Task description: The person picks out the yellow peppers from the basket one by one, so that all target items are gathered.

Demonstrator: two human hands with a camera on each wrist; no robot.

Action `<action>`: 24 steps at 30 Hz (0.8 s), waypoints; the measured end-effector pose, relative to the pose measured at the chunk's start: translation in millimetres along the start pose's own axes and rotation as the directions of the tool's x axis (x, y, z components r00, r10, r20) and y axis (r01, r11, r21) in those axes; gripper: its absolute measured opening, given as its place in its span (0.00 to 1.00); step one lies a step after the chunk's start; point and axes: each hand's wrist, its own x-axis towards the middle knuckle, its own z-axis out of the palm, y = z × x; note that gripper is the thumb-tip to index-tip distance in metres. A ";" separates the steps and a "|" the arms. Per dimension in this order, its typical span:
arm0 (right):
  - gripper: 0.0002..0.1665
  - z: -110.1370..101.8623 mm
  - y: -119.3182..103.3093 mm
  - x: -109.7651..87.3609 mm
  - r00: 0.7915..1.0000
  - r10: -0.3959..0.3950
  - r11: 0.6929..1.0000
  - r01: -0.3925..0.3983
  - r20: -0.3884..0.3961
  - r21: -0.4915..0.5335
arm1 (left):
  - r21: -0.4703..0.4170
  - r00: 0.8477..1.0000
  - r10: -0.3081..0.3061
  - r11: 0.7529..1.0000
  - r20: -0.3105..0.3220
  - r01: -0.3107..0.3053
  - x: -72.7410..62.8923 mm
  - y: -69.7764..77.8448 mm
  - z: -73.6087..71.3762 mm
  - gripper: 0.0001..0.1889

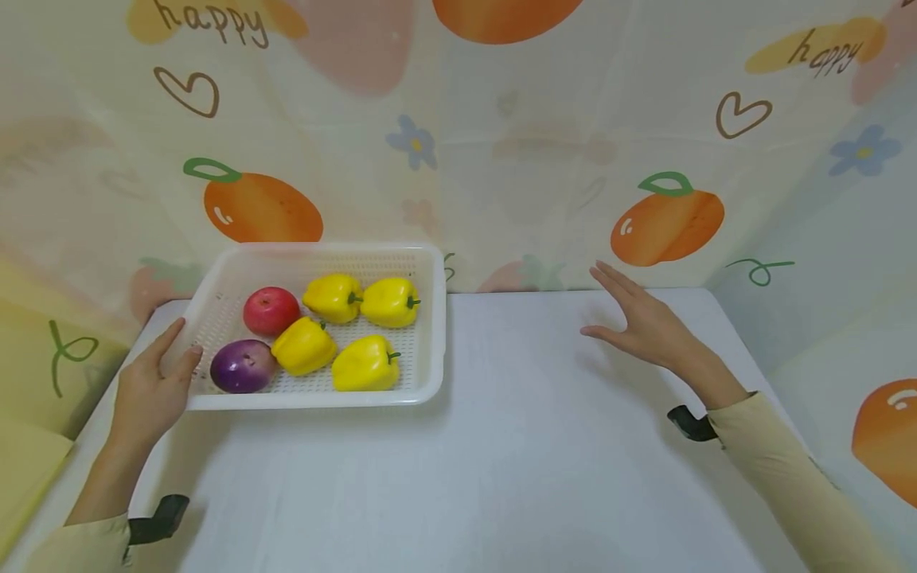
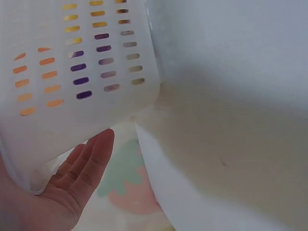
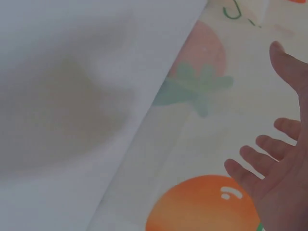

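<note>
My left hand [image 1: 150, 390] grips the left end of a white perforated plastic basket [image 1: 430, 350], with the thumb over the rim. In the left wrist view the fingers [image 2: 91, 166] lie along the outside of the basket wall [image 2: 110, 108]. Inside are a red apple [image 1: 271, 311], a glossy round purple vegetable [image 1: 242, 367] and several yellow bell peppers [image 1: 304, 347]. Off to the right, my right hand [image 1: 637, 322] hovers over the far part of the table, fingers extended and thumb spread, holding nothing. It is well apart from the basket.
A white-covered table [image 1: 501, 477] spans the front. Behind it hangs a cloth backdrop [image 1: 516, 191] printed with oranges, flowers and hearts, which continues along the right side. Yellow cloth [image 1: 29, 461] lies at the left edge. Dark straps [image 1: 161, 519] sit at both wrists.
</note>
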 end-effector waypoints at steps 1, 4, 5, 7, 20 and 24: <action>0.55 0.5 -1.7 1.4 1.000 -0.004 1.000 0.004 0.000 0.003 | -0.003 1.000 -0.010 1.000 -0.004 0.010 -0.3 0.3 0.2 0.29; 0.55 1.8 -7.3 5.6 1.000 -0.024 1.000 0.024 -0.002 0.015 | -0.015 0.999 -0.041 0.999 -0.018 0.041 -1.7 1.7 0.5 0.28; 0.55 2.3 -8.9 7.0 0.999 -0.033 0.999 0.033 -0.005 0.016 | -0.019 0.998 -0.050 0.999 -0.024 0.050 -1.9 2.0 0.5 0.27; 0.55 3.3 -11.8 9.5 0.999 -0.050 0.998 0.050 -0.017 0.023 | -0.024 0.997 -0.065 0.998 -0.031 0.064 -2.1 2.3 0.4 0.27; 0.56 13.5 -27.2 26.0 0.989 -0.119 0.984 0.128 -0.084 0.121 | -0.005 0.994 -0.105 0.994 -0.022 0.105 -2.0 1.6 1.4 0.27; 0.57 13.9 -33.3 29.0 0.985 -0.131 0.978 0.147 -0.109 0.150 | 0.004 0.996 -0.081 0.997 -0.032 0.081 -2.0 1.4 1.8 0.26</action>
